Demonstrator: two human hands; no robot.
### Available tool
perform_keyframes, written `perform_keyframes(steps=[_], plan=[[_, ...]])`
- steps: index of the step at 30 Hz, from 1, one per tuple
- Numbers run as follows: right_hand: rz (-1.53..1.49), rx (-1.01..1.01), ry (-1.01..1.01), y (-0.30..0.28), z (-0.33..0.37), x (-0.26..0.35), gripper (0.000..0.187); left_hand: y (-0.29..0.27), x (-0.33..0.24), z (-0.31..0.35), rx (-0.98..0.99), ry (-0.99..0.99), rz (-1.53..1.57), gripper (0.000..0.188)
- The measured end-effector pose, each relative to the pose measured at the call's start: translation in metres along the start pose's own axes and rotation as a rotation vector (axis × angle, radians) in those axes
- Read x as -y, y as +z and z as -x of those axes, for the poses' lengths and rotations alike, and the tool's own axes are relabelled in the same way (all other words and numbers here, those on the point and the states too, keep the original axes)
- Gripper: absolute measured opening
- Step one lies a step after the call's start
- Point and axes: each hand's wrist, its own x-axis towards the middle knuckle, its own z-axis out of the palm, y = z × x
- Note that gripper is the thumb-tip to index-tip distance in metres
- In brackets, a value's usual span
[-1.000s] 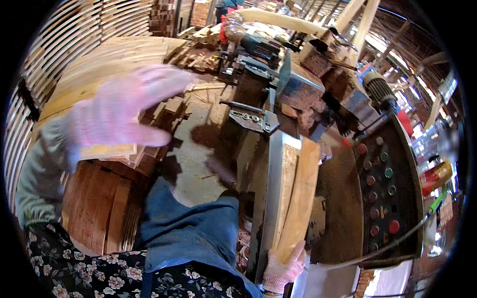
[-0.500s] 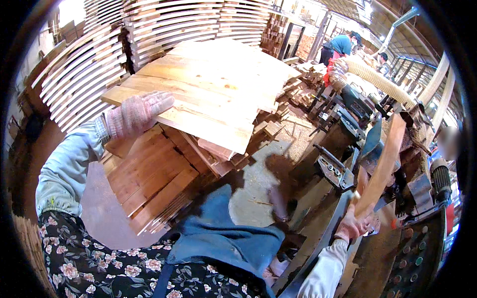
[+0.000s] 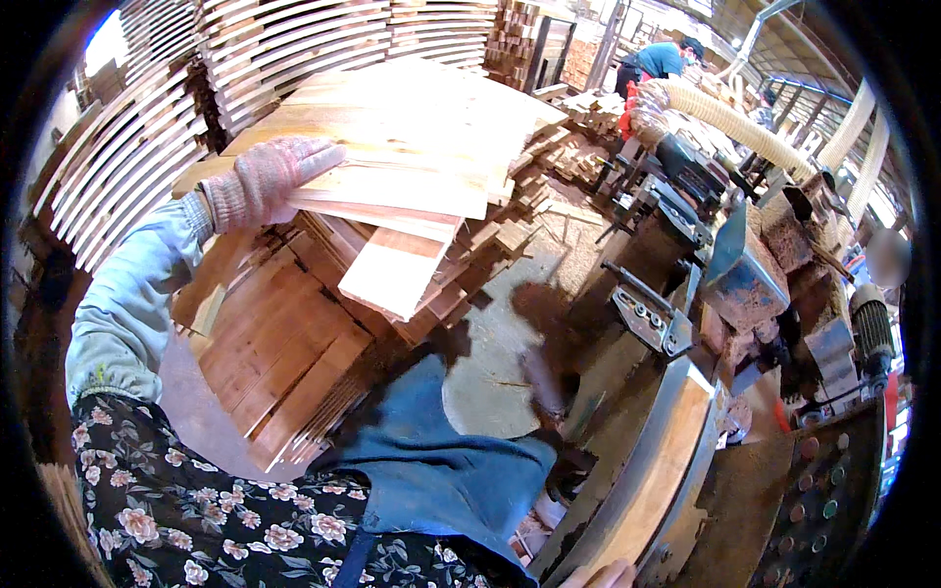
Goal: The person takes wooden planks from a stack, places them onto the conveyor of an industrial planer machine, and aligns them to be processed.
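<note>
My left hand (image 3: 265,183), in a pinkish knit glove, is at the near left corner of a broad stack of pale planks (image 3: 392,122). Its fingers lie over the end of a wooden board (image 3: 392,188) on top; the thumb is hidden. Below that board a shorter, pale piece (image 3: 397,269) sticks out at a tilt. On the right, a long wooden strip (image 3: 652,465) lies along the metal machine bed (image 3: 691,470). At the lower edge my right hand (image 3: 606,576) grips its near end; only some fingers show.
Darker boards (image 3: 284,338) are stacked beneath the planks. A machine head with metal guides (image 3: 652,318), a motor (image 3: 869,338) and a button panel (image 3: 818,500) stand right. Sawdust and offcuts (image 3: 569,157) lie beyond. A co-worker (image 3: 659,64) bends over at the back, near a ribbed hose (image 3: 730,118).
My right hand has brought the wooden strip down from a raised, slanted position onto the machine bed and moved nearer me. Beside my left hand, the shorter pale piece now shows tilted out.
</note>
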Motion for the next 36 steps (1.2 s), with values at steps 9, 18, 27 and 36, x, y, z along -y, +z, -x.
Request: perform_keyframes(steps=[9,18,27,36], plan=[[-0.196,0.402,0.117,0.133,-0.215,-0.015,0.042,-0.068,-0.032,-0.029,-0.273,0.159,-0.080,0.084],[-0.825,0.299,-0.256,0.044,-0.230,0.033,0.111,-0.047,-0.254,-0.226,-0.611,0.886,-0.196,0.027],[-0.015,0.370,0.382,-0.024,-0.026,0.013,0.118,-0.086,-0.395,-0.262,-0.611,1.083,0.009,0.019],[0.029,-0.068,0.600,0.072,-0.053,-0.004,0.091,-0.051,-0.120,-0.252,-0.250,0.306,0.044,0.067]])
